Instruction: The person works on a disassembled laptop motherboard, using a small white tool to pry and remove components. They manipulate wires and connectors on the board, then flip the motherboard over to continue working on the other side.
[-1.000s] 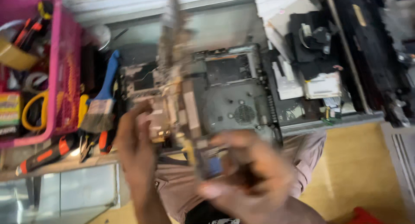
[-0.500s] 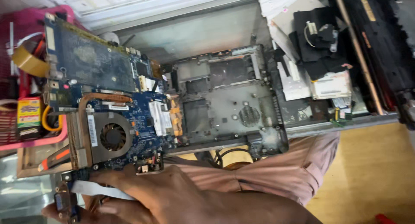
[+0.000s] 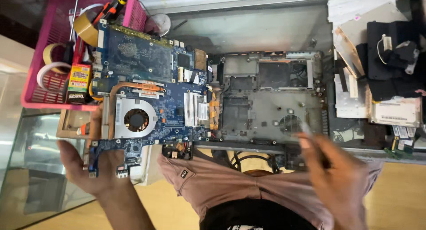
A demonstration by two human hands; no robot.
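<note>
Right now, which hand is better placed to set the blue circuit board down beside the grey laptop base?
Probably the left hand: it grips the blue circuit board at its near edge. The right hand is blurred, off the board, in front of the grey laptop base.

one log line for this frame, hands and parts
left hand: holds blue motherboard by its near edge | right hand: blurred, grips thin tool | grey laptop base: emptied, on bench

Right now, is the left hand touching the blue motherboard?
Touching. The head view shows the left hand under the lower left corner of the blue motherboard, with the board's edge resting on the palm and fingers.
</note>
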